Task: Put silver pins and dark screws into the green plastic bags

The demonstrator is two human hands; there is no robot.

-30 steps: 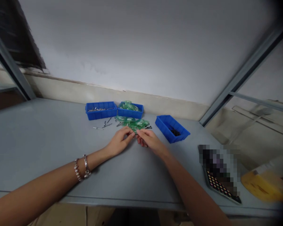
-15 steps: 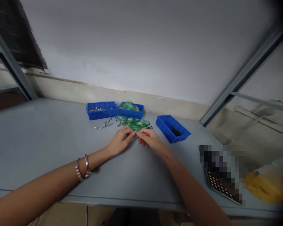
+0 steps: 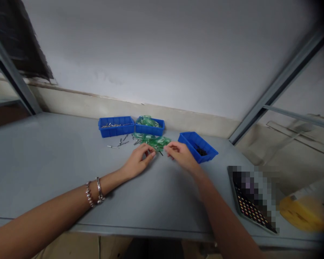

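Seemingly picking up or setting down a dark pin (image 3: 161, 153)
It is lying between the loosely spread left hand (image 3: 140, 159) and the right hand (image 3: 180, 155), grip unclear; lifting it would call for pinching.

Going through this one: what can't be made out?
All in the head view:
Whether the left hand or right hand holds anything: curled fingers hide it.
Thin black piece between them: too small to identify.
Dark pieces in the angled blue bin: likewise.
Top of the dotted object: pixelated.
Yellow item: blurred.
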